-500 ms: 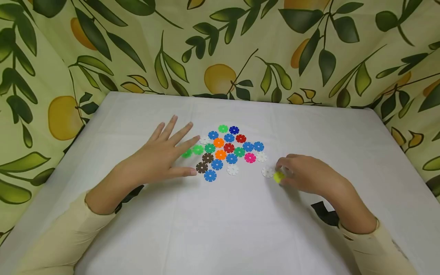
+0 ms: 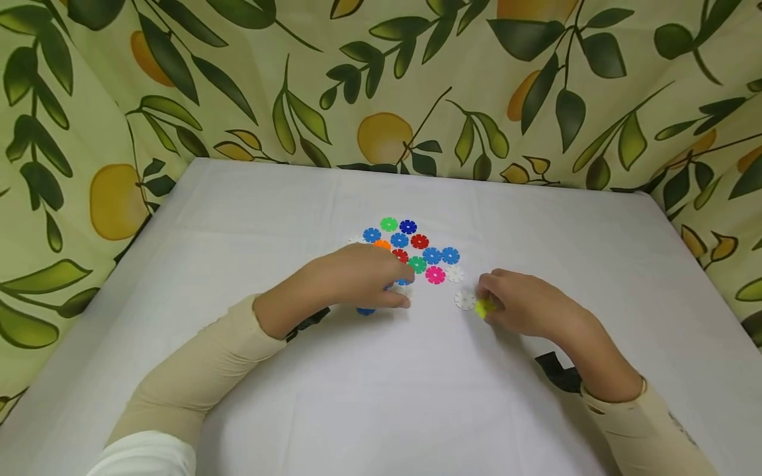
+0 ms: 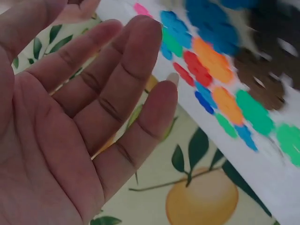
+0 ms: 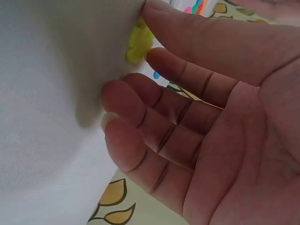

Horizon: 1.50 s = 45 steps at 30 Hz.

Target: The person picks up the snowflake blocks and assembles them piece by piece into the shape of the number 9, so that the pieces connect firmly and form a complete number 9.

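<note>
My left hand (image 2: 366,274) reaches over the cluster of notched interlocking discs, its fingers loosely bent and holding nothing. In the left wrist view the left palm (image 3: 51,154) is bare, with the fingers spread apart. Several discs lie hidden under this hand; a blue disc (image 2: 366,311) peeks out below it. On the right, my right hand (image 2: 530,301) pinches a yellow interlocking disc (image 2: 483,307) between thumb and index finger, low at the white cloth; the right wrist view shows the yellow disc (image 4: 139,42) at the fingertips. Beside it lies a white disc (image 2: 464,300).
More discs spread across the middle: a pink disc (image 2: 435,275), a dark blue disc (image 2: 407,227), a light green disc (image 2: 389,224) and a red disc (image 2: 419,241). A white cloth (image 2: 387,396) covers the table. Behind hangs a curtain (image 2: 333,132) printed with leaves and fruit.
My left hand has moved right, from beside the cluster to over it, and its spread fingers have bent downward. The right hand stays at the yellow disc.
</note>
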Motion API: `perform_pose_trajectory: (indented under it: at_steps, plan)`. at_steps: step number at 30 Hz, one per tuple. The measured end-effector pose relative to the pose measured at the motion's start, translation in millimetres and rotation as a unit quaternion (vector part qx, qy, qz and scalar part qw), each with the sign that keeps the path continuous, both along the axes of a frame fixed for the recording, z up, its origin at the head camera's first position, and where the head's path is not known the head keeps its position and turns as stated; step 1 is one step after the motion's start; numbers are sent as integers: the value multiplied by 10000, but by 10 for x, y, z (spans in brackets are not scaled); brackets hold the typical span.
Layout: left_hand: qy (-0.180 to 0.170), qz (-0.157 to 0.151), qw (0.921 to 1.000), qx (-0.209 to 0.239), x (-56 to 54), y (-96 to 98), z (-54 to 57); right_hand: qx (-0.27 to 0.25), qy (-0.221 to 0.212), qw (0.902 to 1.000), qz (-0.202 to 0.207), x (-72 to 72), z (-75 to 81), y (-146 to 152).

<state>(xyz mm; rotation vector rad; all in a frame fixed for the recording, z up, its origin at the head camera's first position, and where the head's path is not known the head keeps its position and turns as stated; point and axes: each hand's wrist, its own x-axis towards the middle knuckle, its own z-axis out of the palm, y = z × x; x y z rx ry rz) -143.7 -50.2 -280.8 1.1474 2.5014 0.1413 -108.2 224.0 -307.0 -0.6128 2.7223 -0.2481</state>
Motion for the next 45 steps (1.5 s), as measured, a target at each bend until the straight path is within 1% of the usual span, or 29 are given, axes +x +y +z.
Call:
perform_pose_trajectory:
  at_steps: [7,12,14,16,21,24,27,29,32,35,37,41,43,45]
  plan:
    - [47,-139,9998,-124,-67,438,-51,-239,-90,9996,94,-31,-8,18]
    - [-37,-126,9993,-340,-69,706,-73,-525,-167,9984,146,-37,12,51]
    - [-53,-143,9992,-383,-78,804,-110,-616,-184,9978,180,-33,15,64]
    - [20,-226,9991,-351,-95,893,-162,-714,-161,9971,228,-29,7,79]
    - [363,-353,9986,-166,-95,1050,-230,-858,-131,9958,278,-31,-8,117]
    - [543,-295,9980,-145,-78,1103,-238,-897,-181,9954,284,-49,-10,147]
    - [670,-193,9972,-276,-58,1142,-240,-932,-211,9950,299,-66,-22,174]
    - [680,-125,9968,-393,-39,1165,-231,-927,-227,9950,294,-71,-29,179]
    - [521,-23,9975,-482,-12,1197,-222,-900,-307,9951,257,-72,-28,170]
    - [216,106,9987,-451,6,1206,-232,-894,-418,9949,214,-73,-28,151]
    - [38,238,9990,-373,7,1195,-249,-898,-443,9947,223,-75,-32,138]
    - [-208,265,9994,-120,-17,1144,-293,-974,-435,9937,338,-75,-37,129]
    - [-477,204,9986,74,-31,1107,-303,-1078,-412,9923,447,-79,-42,133]
    - [-872,180,9955,321,-45,1052,-299,-1220,-378,9903,549,-84,-42,131]
